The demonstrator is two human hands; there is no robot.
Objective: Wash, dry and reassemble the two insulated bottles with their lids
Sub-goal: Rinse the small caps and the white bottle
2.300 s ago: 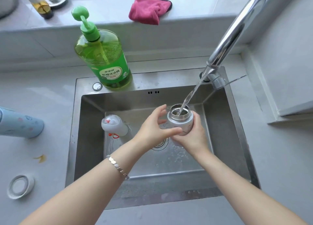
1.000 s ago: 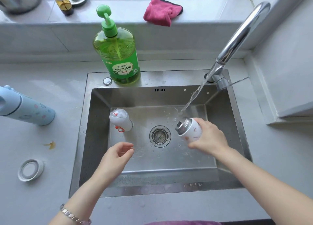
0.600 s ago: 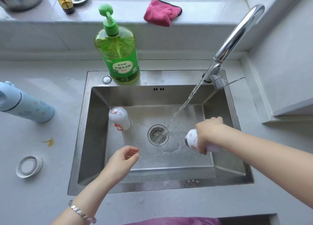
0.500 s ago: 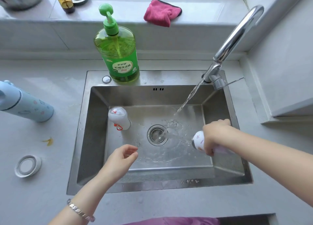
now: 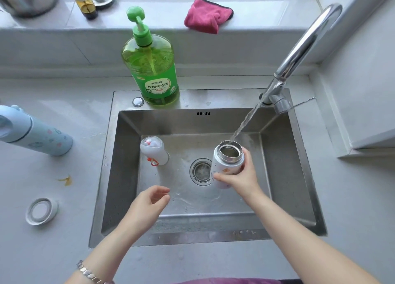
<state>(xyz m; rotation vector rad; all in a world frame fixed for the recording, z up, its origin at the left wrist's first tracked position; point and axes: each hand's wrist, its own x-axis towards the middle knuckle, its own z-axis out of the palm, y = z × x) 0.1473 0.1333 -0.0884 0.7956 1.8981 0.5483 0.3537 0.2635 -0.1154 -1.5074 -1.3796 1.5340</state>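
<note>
**Rinsing the little white bottle under the tap**

The right hand (image 5: 243, 179) has its fingers and thumb curled round the lower part of the white bottle (image 5: 226, 161). It holds the bottle up over the sink (image 5: 128, 176), just right of the drain (image 5: 201, 171), with the open mouth facing up. The water (image 5: 245, 121) from the tap (image 5: 307, 42) lands right at the far edge of the mouth. The left hand (image 5: 149, 204) hangs over the near side of the sink. Its fingers are loose and a bit bent, and it holds nothing.

I think this step is the rinse. To do it well, slide the bottle a little toward the tap so the water drops into the middle of the mouth, not on the rim. That way less will splash out. The bottle looks wet and may be slippery, so the grip should be firm. The free left hand could help hold it steady. Fill it part way, swish it round, then tip it out over the drain.

The white lid (image 5: 154, 151) sits on the sink floor left of the drain, well apart from the bottle. The blue bottle (image 5: 36, 134) waits on the counter at the far left. The pink cloth (image 5: 208, 15) on the far ledge looks handy for drying.
</note>
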